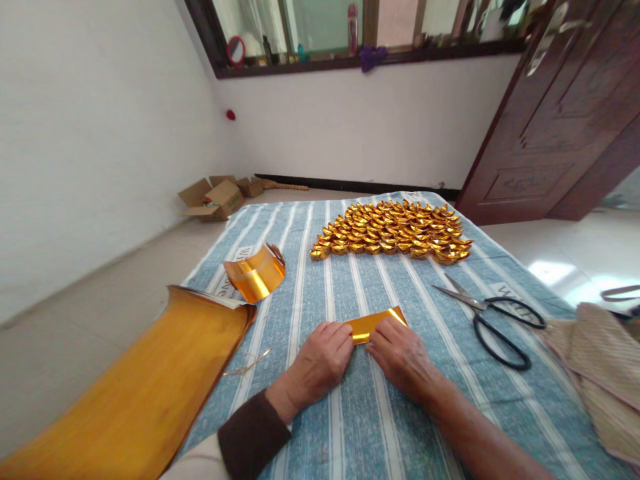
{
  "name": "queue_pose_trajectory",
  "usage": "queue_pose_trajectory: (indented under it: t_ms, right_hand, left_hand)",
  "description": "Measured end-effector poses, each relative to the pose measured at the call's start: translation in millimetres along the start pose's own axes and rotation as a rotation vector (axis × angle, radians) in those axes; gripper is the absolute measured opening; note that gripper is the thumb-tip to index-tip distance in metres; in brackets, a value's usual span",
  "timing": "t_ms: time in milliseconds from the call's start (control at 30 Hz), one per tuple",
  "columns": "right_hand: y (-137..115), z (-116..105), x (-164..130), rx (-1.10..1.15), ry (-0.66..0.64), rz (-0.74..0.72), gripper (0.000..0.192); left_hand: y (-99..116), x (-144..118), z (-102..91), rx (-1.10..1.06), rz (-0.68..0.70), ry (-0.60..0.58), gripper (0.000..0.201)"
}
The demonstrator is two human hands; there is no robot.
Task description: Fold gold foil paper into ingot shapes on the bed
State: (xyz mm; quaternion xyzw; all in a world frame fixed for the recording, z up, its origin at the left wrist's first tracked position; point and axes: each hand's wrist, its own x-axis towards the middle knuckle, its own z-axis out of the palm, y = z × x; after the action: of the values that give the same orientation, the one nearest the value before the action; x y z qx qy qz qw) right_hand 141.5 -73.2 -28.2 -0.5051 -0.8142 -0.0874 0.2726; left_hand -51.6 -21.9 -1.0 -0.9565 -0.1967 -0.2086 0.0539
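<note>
A small folded piece of gold foil paper point(374, 323) lies on the blue striped cloth point(350, 413) near the front. My left hand point(320, 363) presses on its left end and my right hand point(403, 357) presses on its right end, fingers curled down on the paper. Farther back sits a wide heap of several folded gold paper ingots point(393, 230). A curled strip of gold foil point(255, 275) lies at the left, behind a large curved sheet of gold foil point(140, 393) that hangs over the cloth's left edge.
Black-handled scissors point(495, 320) lie to the right of my hands. A woven beige mat point(600, 373) sits at the right edge. Open cardboard boxes point(215, 198) stand on the floor by the far wall. A dark wooden door point(560, 127) stands at the right.
</note>
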Motion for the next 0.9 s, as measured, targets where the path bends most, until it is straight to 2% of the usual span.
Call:
queue_pose_trajectory:
  t_ms: [167,300,500,733,900]
  right_hand:
    - [-2,2,-2,-0.007,0.056,-0.012,0.025]
    - [-1,-2,-4,0.050,0.037,-0.013,0.028]
    - [0,-8,-5,0.111,0.020,0.025,0.029]
    - [-5,-13,-1,0.181,0.019,0.094,0.032]
    - [-7,-14,1,0.313,0.059,0.206,0.030]
  left_hand:
    - [13,4,3.5,0.009,0.017,-0.003,0.030]
    - [20,8,3.7,-0.059,-0.031,0.001,0.031]
    - [9,4,0.1,-0.289,-0.147,0.018,0.013]
    - [0,4,2.3,-0.459,-0.285,0.048,0.018]
    - [-2,8,0.6,-0.459,-0.415,0.033,0.013]
